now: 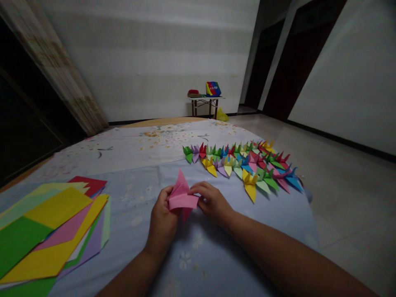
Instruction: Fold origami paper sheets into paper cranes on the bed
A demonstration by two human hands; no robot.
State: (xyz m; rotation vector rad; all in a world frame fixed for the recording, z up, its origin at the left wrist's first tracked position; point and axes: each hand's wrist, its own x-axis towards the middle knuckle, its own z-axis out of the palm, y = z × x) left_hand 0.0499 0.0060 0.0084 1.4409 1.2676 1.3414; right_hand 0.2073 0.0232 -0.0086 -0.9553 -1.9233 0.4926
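Pinched from both sides, a pink paper figure [184, 202] sits between the two hands, held just above the near part of a blue tablecloth [126, 235]. Its left side is gripped by the left hand [163, 212], fingers wrapped behind; the right hand [215, 201] closes thumb and forefinger on its right end. One point stands up at the far side, another hangs down at the near side, and a broad flap runs across the front. Judging by its shape, the step in hand is late folding or spreading of the flaps; the next move seems to call for a light pull or crease by the right fingers while the left steadies the body.

To the right, beyond the right hand, finished-looking paper cranes [246, 163] in many colours stand in close rows. A yellow crane [250, 187] at their near edge is near the right forearm [272, 247], so a wide elbow swing could brush it. Left of the hands lies a loose, overlapping pile of coloured sheets [66, 231], well apart from the left hand. Nothing comes between the fingers and the figure.
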